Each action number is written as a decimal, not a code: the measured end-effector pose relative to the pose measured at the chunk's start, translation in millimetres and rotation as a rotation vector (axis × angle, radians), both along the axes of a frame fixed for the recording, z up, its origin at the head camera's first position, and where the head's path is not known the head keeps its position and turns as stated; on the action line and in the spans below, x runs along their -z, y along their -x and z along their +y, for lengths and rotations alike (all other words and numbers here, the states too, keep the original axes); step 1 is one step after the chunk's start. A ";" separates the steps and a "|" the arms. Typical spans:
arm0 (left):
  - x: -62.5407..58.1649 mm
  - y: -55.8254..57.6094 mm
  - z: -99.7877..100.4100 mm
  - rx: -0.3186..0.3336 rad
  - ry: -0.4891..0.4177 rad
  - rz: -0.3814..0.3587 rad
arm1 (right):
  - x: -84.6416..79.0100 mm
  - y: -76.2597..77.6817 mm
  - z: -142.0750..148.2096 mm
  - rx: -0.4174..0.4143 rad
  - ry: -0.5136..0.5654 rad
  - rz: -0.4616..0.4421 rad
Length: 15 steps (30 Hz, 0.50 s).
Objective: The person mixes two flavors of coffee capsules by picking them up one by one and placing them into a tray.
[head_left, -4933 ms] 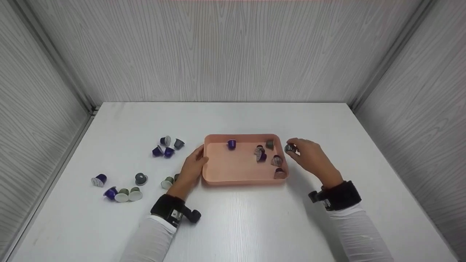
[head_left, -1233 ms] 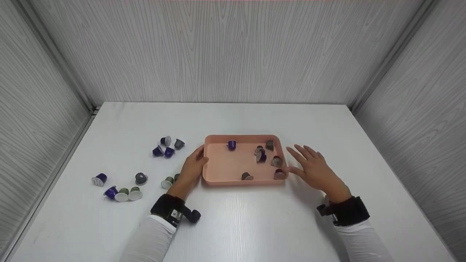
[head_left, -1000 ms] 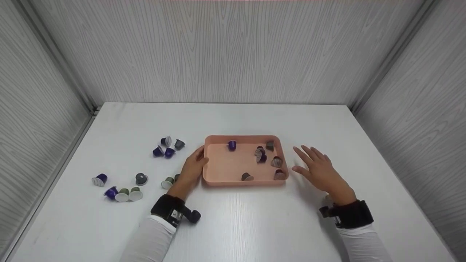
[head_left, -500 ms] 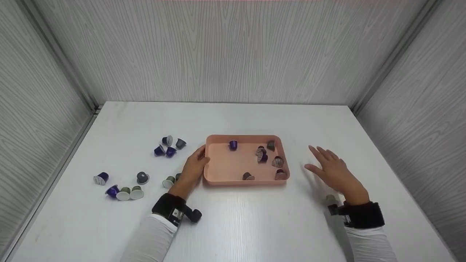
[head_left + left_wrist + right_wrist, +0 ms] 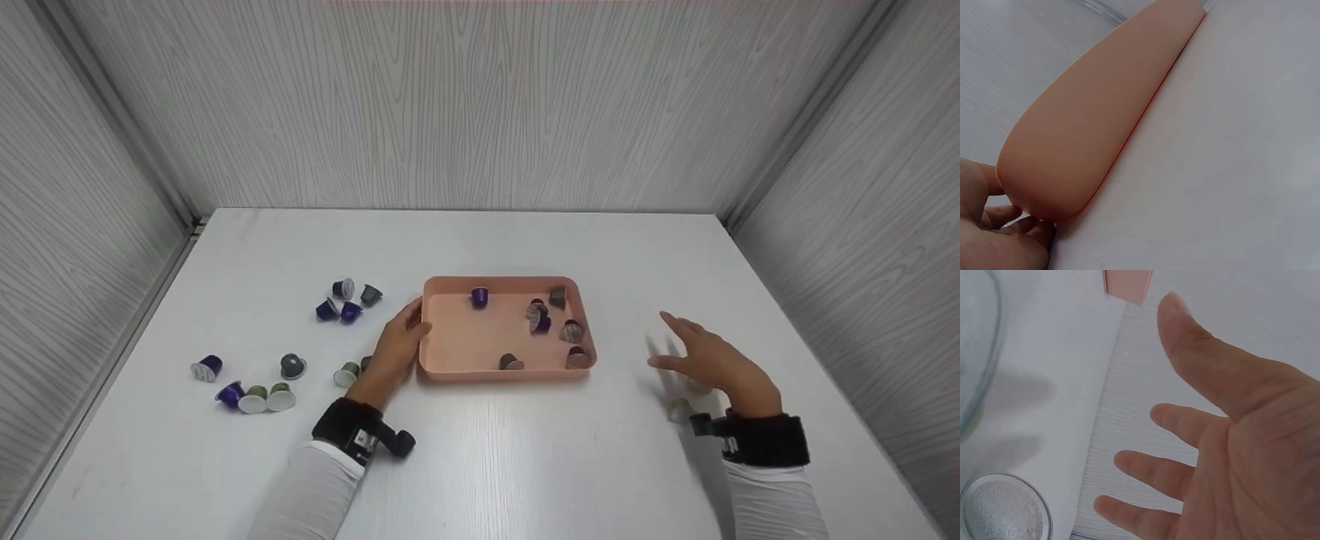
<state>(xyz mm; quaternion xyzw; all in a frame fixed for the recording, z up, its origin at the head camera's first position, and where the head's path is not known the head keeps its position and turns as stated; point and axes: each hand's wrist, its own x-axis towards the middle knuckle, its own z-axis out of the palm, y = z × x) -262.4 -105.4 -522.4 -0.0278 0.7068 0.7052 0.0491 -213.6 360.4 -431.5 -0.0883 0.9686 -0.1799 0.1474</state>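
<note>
My left hand [image 5: 396,346] grips the left end of a pink tray [image 5: 463,375], thumb over the rim; the left wrist view shows its fingers [image 5: 1002,216] at the tray's corner. Inside the tray lie several coffee capsules, among them a purple capsule [image 5: 479,298] at the back and a grey capsule [image 5: 511,362] near the front wall. Right of the tray, my right hand [image 5: 721,369] is held with fingers apart and nothing in them. Beneath it on the table are a pale capsule [image 5: 680,410] and another pale capsule [image 5: 698,387], partly hidden; the right wrist view catches a round foil lid [image 5: 1005,509] close up.
Several dark capsules [image 5: 349,312] cluster left of the tray. Nearer the front left are a grey capsule [image 5: 292,366], a purple-and-white capsule [image 5: 207,367] and green capsules [image 5: 281,397]. A green capsule [image 5: 346,373] sits beside my left wrist. Panels surround the white table [image 5: 495,457].
The grey capsule that my right hand held earlier now lies in the tray near its front. That hand has opened and moved right, away from the tray. My left hand has stayed put.
</note>
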 end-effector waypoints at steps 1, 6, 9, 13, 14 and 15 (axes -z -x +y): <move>0.2 0.3 0.2 0.000 -0.003 -0.002 | -0.3 -0.4 1.4 0.008 0.000 -0.022; 1.8 1.1 -0.4 0.002 0.003 -0.006 | -2.2 -2.3 6.8 0.032 -0.007 -0.088; 1.6 0.9 -1.5 0.008 0.028 0.004 | -4.5 -3.5 10.3 0.031 -0.033 -0.097; 1.4 1.1 -2.3 0.022 0.054 0.016 | -5.3 -4.4 16.4 0.036 -0.049 -0.119; 1.5 1.2 -2.3 0.024 0.059 0.018 | -5.0 -4.5 17.9 0.039 -0.045 -0.128; 1.7 1.4 -2.3 0.026 0.064 0.023 | -4.5 -4.7 19.4 0.044 -0.039 -0.137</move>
